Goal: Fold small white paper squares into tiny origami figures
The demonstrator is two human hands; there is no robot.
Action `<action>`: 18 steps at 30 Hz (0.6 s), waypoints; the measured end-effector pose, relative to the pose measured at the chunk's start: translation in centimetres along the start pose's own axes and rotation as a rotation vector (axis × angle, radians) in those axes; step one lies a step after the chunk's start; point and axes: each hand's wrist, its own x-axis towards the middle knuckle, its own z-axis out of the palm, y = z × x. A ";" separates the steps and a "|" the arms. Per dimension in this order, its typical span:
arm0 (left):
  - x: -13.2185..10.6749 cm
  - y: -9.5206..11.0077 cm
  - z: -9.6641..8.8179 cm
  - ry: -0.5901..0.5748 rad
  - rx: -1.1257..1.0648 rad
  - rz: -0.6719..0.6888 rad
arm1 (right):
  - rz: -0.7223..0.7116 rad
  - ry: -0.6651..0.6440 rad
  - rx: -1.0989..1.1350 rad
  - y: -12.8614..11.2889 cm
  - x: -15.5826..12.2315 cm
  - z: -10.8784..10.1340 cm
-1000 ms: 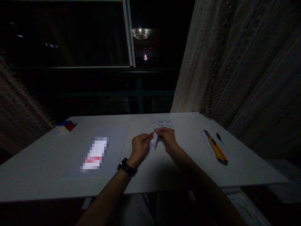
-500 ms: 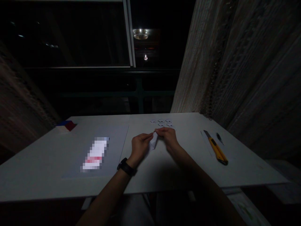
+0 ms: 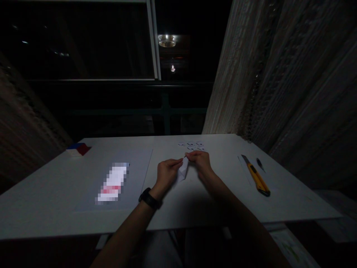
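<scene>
Over the middle of a white table (image 3: pixel 212 201), my left hand (image 3: pixel 166 174) and my right hand (image 3: pixel 201 162) meet on a small folded piece of white paper (image 3: pixel 183 170). Both pinch it at its top, fingers closed, and the paper hangs down between them just above the tabletop. A dark watch (image 3: pixel 150 199) sits on my left wrist. Several tiny folded paper pieces (image 3: pixel 192 145) lie on the table just beyond my hands.
A yellow utility knife (image 3: pixel 258 177) and a small dark pen-like tool (image 3: pixel 260 163) lie at the right. A sheet with a blurred printed patch (image 3: pixel 113 182) lies at the left. A red and blue block (image 3: pixel 78 149) rests at the far left corner. Curtains hang at the right; a dark window is behind.
Hardly anything moved. My hands shifted slightly on the paper, and its lower tip now hangs a little more to the right.
</scene>
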 end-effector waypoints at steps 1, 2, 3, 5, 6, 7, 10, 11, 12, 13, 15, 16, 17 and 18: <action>0.0 0.0 0.0 0.004 -0.013 -0.011 | 0.002 -0.024 -0.005 0.0 0.0 0.0; 0.0 -0.1 0.0 0.012 -0.027 -0.024 | 0.002 -0.051 -0.013 0.1 0.0 0.0; 0.0 -0.1 -0.1 0.024 -0.037 -0.037 | -0.001 -0.075 -0.024 0.1 0.0 0.0; 0.1 -0.1 -0.2 0.052 -0.044 -0.053 | -0.019 -0.105 -0.059 0.3 0.0 0.0; 0.1 -0.1 -0.3 0.063 -0.039 -0.052 | -0.032 -0.105 -0.082 0.4 0.0 0.1; 0.1 -0.2 -0.3 0.069 -0.033 -0.048 | -0.044 -0.103 -0.102 0.4 0.0 0.1; 0.2 -0.2 -0.4 0.060 -0.025 -0.026 | -0.077 -0.099 -0.139 0.5 0.0 0.2; 0.2 -0.2 -0.4 0.055 -0.025 -0.023 | -0.084 -0.098 -0.147 0.5 0.1 0.2; 0.2 -0.2 -0.3 0.055 -0.026 -0.026 | -0.087 -0.100 -0.153 0.5 0.1 0.2; 0.2 -0.2 -0.3 0.057 -0.028 -0.030 | -0.089 -0.105 -0.158 0.5 0.1 0.2; 0.2 -0.1 -0.3 0.063 -0.034 -0.044 | -0.087 -0.121 -0.159 0.4 0.1 0.1; 0.2 -0.1 -0.3 0.065 -0.037 -0.051 | -0.088 -0.127 -0.157 0.4 0.1 0.1; 0.2 -0.1 -0.3 0.065 -0.040 -0.055 | -0.090 -0.129 -0.154 0.4 0.1 0.1; 0.2 0.0 -0.3 0.062 -0.043 -0.057 | -0.092 -0.130 -0.150 0.5 0.1 0.1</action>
